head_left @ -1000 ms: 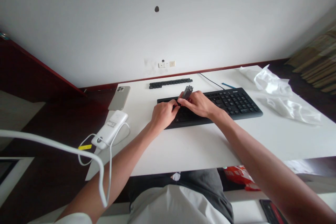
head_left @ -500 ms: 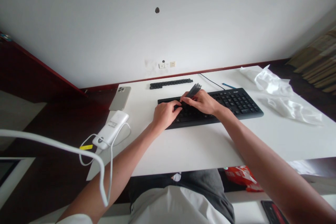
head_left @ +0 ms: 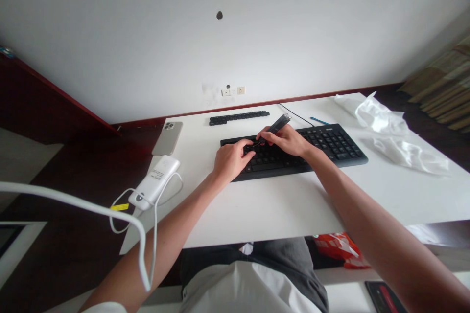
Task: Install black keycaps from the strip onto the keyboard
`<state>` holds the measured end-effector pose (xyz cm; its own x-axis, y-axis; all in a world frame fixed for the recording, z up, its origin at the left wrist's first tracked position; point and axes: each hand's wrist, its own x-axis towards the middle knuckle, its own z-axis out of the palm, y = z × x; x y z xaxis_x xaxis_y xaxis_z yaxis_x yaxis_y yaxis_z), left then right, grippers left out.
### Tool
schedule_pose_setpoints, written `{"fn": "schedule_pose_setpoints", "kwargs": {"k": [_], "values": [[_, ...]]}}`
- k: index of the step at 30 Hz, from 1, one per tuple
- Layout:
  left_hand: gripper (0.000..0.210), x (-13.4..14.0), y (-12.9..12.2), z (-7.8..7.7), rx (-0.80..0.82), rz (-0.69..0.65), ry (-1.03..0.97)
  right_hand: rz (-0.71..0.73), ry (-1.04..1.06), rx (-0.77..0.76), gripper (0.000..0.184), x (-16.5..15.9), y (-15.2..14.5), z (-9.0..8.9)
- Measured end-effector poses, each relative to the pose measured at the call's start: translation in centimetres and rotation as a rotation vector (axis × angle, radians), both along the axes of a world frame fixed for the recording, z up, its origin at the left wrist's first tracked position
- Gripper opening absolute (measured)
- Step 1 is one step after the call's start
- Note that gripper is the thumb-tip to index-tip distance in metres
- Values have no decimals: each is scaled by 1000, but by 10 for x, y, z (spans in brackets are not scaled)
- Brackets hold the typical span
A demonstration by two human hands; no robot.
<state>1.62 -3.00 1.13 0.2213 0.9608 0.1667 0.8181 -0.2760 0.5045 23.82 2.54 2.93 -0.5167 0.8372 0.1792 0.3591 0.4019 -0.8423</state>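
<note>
A black keyboard (head_left: 340, 144) lies across the white table, with both hands over its left half. My right hand (head_left: 288, 139) is closed around a dark keycap puller (head_left: 279, 123), its prongs slanting up to the right and its thin wire end close to my left fingers. My left hand (head_left: 231, 159) rests at the keyboard's left end. Its thumb and index finger are pinched around a small dark piece that looks like a keycap (head_left: 249, 148), partly hidden by the fingers. Behind the keyboard, loose black keycaps (head_left: 238, 118) are lined up in rows.
On the left of the table (head_left: 257, 220) are a phone (head_left: 168, 138) and a white power bank (head_left: 156, 182) with a white cable (head_left: 73, 199). A blue stick (head_left: 320, 121) lies behind the keyboard. Crumpled clear plastic bags (head_left: 384, 115) lie at the right.
My right hand has shifted slightly right, drawing the puller up and away from the keys, so its wire end now shows. My left hand stays nearly in place.
</note>
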Motion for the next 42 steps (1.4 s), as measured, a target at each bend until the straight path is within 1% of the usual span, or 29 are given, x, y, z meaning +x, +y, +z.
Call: {"fn": "schedule_pose_setpoints", "kwargs": {"k": [2,4,7,11,16,19,23,28,34,38,42], "values": [[39,-1,0,0,-7,-1,-12,-63,-4,7,44,-1,0,-2],[41,-2,1,1,-14,-6,-21,-150,5,23,46,-2,1,-6],[33,-4,2,1,-9,-18,-22,-254,31,48,48,-2,5,-10],[23,-5,3,1,-4,-45,-10,-316,73,56,49,-1,9,-15],[21,-5,3,4,-7,-43,-10,-348,80,35,49,0,11,-17],[22,-10,5,8,7,-35,-29,-360,94,10,50,0,11,-17],[24,-25,14,11,47,31,-33,-366,101,-8,51,-1,10,-16],[22,-41,25,8,50,110,46,-363,108,-24,51,-2,9,-14],[20,-41,26,9,24,133,113,-379,96,-26,51,-3,10,-15],[21,-43,27,10,48,142,122,-375,100,-29,50,-2,11,-17],[22,-53,33,9,104,220,139,-362,122,-22,52,-1,11,-18]]}}
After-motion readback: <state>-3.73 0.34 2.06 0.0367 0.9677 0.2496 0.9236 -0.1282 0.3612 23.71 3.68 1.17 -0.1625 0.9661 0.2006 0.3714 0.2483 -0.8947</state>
